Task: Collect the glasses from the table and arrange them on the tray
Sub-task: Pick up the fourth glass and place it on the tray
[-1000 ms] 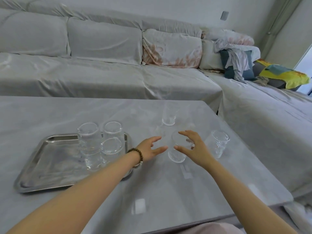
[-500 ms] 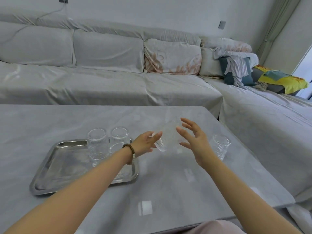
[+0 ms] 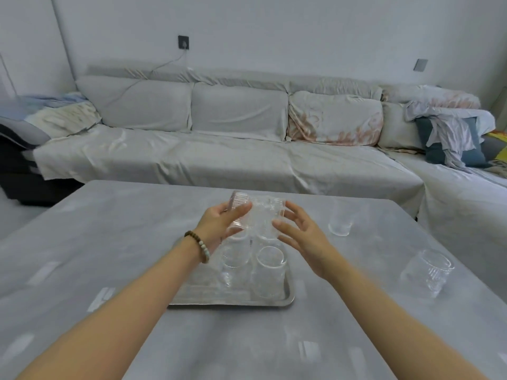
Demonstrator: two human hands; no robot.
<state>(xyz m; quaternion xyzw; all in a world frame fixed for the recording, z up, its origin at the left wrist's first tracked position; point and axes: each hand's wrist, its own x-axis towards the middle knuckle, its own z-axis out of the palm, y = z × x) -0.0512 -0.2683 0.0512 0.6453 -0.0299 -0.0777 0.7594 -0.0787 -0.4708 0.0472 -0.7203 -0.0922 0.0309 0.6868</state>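
Observation:
I hold a clear ribbed glass (image 3: 256, 215) tipped on its side in the air above the far end of the steel tray (image 3: 233, 301). My left hand (image 3: 222, 224) grips its left end. Fingers spread, my right hand (image 3: 301, 238) hovers at its right end; I cannot tell if it touches. On the tray stand several glasses, two of them in plain sight: one (image 3: 236, 260) at near left, one (image 3: 270, 268) at near right. Two more glasses stand on the table to the right, one far (image 3: 340, 219) and one near the right edge (image 3: 428, 271).
The grey table (image 3: 137, 242) carries the tray at its middle. A covered grey sofa (image 3: 219, 149) runs along behind the table and down the right side, with pillows and clothes piled at its right end.
My right hand lifted the glass off the table and passed it to my left. Both hands carried it left, over the tray. My head turned left, so the tray now sits centred.

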